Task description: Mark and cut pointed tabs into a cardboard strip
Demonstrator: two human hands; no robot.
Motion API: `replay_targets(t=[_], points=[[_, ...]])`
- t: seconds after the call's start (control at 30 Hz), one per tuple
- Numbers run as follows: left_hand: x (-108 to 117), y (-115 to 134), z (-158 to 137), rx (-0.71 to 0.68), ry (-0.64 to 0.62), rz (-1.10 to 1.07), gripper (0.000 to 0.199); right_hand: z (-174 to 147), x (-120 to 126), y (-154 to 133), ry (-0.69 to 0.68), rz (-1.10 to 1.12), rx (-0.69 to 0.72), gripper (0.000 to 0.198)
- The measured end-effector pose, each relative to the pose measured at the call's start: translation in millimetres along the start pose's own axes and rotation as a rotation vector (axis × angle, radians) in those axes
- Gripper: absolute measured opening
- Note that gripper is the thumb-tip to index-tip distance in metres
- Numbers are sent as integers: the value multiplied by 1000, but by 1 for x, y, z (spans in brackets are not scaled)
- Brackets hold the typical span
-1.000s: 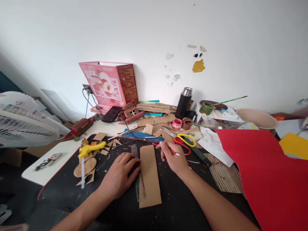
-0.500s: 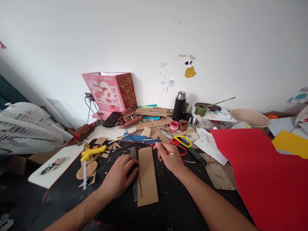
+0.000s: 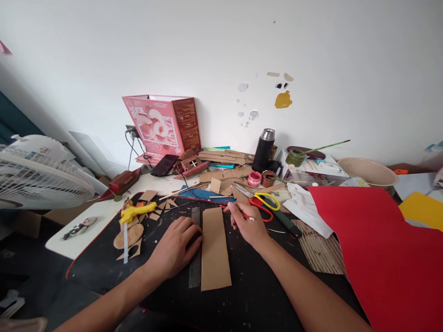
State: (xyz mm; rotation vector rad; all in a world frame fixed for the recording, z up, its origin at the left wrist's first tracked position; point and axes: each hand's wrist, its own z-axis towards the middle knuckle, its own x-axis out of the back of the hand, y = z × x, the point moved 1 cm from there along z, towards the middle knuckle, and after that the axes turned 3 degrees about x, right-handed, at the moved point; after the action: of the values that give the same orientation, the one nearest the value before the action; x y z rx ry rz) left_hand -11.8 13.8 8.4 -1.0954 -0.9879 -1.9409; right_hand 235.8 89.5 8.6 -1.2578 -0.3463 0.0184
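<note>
Cardboard strip point(image 3: 216, 258), long, flat and brown, lies lengthwise in front of me on a black work mat point(image 3: 256, 295), between my two hands. Along its left long side runs a narrow, dark grey straight ruler point(image 3: 194, 276), close beside the strip and roughly in line with it.

My left hand point(image 3: 178, 245) is palm down over the ruler, fingers bent, with the thumb and forefinger reaching to the strip's left edge. The undersides of those fingers are hidden, so I cannot tell whether they grip anything or only rest there.

My right hand point(image 3: 246, 226) is closed around a slim red pencil point(image 3: 248, 217) with a pale end. I hold it just to the right of the strip, its forward end pointing left, near the strip's upper right corner.

Just beyond my right hand lie metal scissors with one yellow and one red handle loop point(image 3: 255, 197), and next to them a dark green, long-handled tool point(image 3: 288, 224). Farther right are a ridged piece of brown corrugated cardboard point(image 3: 320, 246) and a large bright red sheet point(image 3: 380, 249). Well to my left, a yellow plastic glue gun point(image 3: 138, 211) with a translucent stick lies among tan cardboard scraps point(image 3: 128, 236).
</note>
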Motion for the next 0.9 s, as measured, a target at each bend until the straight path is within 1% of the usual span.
replay_targets(t=[0.2,0.37,0.47,0.57,0.6,0.63,0.7,0.73,0.77,0.8,0.83,0.87,0.9], points=[[2,-1,-1,-7,29,-23,21,0,1,-1,-4,6,-19,71],[-2,-4,-4,-26,39,-36,23,3,6,5,11,-6,-26,71],[-3,-10,-7,-37,-1,-18,26,4,9,9,14,-17,-36,69],[5,-20,-15,-31,-110,-10,33,3,10,11,9,-23,-40,68],[9,-24,-20,-41,-164,-12,38,3,10,11,6,-23,-39,67],[14,-28,-26,-70,-217,-13,49,2,10,11,1,-22,-38,66],[22,-35,-38,-134,-346,-7,87,1,9,10,-10,-22,-36,64],[26,-38,-44,-170,-390,-6,106,1,9,10,-19,-26,-35,62],[28,-39,-49,-188,-408,8,121,0,9,10,-28,-34,-34,61],[30,-39,-53,-191,-410,30,130,0,8,10,-39,-45,-30,60],[31,-38,-56,-195,-398,54,134,-1,8,10,-48,-60,-25,59],[31,-36,-58,-206,-383,70,134,-1,8,10,-56,-75,-18,58],[31,-34,-59,-199,-394,85,129,-2,8,10,-61,-88,-12,58]])
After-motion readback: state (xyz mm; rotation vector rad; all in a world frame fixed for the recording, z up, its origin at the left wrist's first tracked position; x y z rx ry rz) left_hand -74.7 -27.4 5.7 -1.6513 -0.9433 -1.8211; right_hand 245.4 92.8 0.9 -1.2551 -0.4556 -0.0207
